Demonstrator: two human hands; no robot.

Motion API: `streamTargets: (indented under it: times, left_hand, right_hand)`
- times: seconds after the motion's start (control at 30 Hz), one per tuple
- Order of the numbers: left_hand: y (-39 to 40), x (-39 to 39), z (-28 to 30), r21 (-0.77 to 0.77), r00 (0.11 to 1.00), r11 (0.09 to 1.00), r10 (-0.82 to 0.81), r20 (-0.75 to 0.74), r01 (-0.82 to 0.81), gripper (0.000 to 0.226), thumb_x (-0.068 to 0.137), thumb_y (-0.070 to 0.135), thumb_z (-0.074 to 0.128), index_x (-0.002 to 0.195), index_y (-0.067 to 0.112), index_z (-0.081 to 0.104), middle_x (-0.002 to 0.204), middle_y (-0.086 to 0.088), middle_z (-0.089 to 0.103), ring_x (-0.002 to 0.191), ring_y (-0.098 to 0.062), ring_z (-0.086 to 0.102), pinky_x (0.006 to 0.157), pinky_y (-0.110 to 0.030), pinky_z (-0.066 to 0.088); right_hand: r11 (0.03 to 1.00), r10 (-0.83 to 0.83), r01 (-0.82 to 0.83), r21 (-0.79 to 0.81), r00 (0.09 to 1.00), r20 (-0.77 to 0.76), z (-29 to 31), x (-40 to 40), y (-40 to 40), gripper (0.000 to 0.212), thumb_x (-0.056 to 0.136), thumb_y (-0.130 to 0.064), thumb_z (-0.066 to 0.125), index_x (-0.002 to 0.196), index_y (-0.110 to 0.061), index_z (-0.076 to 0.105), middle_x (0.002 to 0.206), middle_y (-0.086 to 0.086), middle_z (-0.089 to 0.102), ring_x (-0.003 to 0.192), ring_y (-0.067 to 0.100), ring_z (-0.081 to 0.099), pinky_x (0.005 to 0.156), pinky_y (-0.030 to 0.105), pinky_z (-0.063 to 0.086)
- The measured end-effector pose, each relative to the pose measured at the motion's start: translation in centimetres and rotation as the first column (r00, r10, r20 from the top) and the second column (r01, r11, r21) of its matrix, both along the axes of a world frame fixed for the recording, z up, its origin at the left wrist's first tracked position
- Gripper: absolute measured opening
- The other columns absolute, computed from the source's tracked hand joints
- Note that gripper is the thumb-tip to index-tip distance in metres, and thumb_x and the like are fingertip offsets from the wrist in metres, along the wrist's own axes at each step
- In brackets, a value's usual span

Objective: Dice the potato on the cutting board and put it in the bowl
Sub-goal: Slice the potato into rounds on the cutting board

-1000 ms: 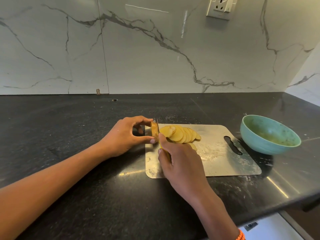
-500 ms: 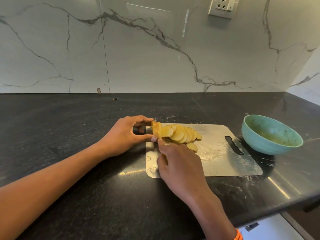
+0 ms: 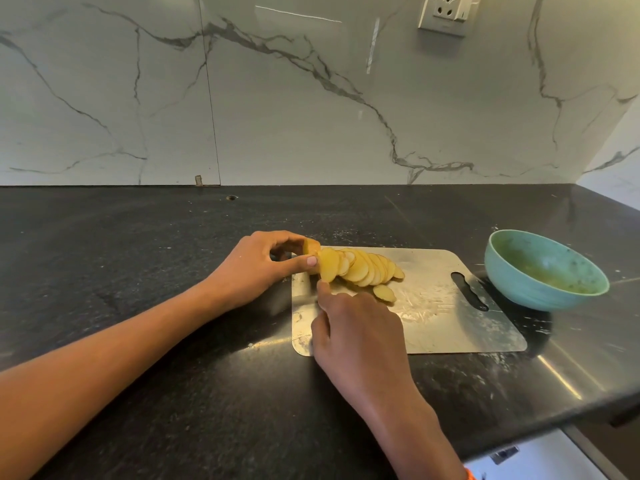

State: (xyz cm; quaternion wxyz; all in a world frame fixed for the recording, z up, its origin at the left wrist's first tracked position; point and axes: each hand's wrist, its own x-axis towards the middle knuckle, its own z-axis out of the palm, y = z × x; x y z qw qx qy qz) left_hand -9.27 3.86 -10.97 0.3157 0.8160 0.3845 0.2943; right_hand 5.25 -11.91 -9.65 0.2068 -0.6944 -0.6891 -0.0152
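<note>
A row of thin yellow potato slices [image 3: 360,268] leans across the far left of the steel cutting board [image 3: 450,327]. One loose slice [image 3: 384,293] lies just in front of the row. My left hand [image 3: 252,268] pinches the uncut potato end [image 3: 311,247] between thumb and fingers at the board's left edge. My right hand [image 3: 360,334] is curled over the board's near left corner, its index finger pointing at the newest slice. It grips a knife, which the hand almost fully hides. A teal bowl [image 3: 540,282] with greenish residue stands off the board's right end.
The black stone counter [image 3: 138,271] runs to a marble wall with a socket [image 3: 446,12] high up. The counter's front edge drops off at the lower right, close behind the bowl. White specks dot the counter around the board.
A new slice has come off the potato end and now leans against the row. My right hand has shifted slightly right and toward me. My left hand keeps its hold.
</note>
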Motion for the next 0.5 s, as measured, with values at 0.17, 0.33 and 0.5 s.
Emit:
streamTargets:
  times: [0.17,0.33,0.5]
  left_hand:
    - [-0.11,0.12,0.24,-0.076,0.998,0.997,0.012,0.057,-0.008,0.051,0.083,0.07,0.064,0.125,0.04,0.072,0.114,0.024,0.074,0.104,0.011,0.064,0.087,-0.019,0.045]
    - [-0.4,0.24,0.51,-0.148,0.991,0.989,0.041,0.124,-0.023,0.039,0.086,0.069,0.059,0.112,0.045,0.074,0.105,0.026,0.075,0.096,0.009,0.067,0.083,-0.019,0.045]
    - [-0.68,0.09,0.42,-0.109,0.997,0.994,-0.023,0.075,0.031,0.051,0.08,0.065,0.071,0.127,0.045,0.066,0.113,0.033,0.07,0.105,0.012,0.064,0.084,-0.01,0.046]
  right_hand:
    - [1.0,-0.006,0.006,0.016,1.0,-0.002,-0.22,0.07,-0.01,0.052,0.105,-0.038,0.045,0.156,-0.03,0.037,0.107,-0.007,0.069,0.09,0.011,0.061,0.068,0.028,0.042]
    - [1.0,-0.016,0.017,0.019,1.0,-0.022,-0.31,0.06,-0.06,0.051,0.105,-0.038,0.045,0.155,-0.031,0.04,0.106,-0.008,0.07,0.089,0.01,0.062,0.069,0.026,0.044]
    - [0.996,-0.063,0.069,0.051,0.992,-0.107,-0.16,0.37,-0.47,0.048,0.107,-0.038,0.042,0.155,-0.034,0.04,0.108,-0.011,0.072,0.089,0.008,0.061,0.068,0.023,0.039]
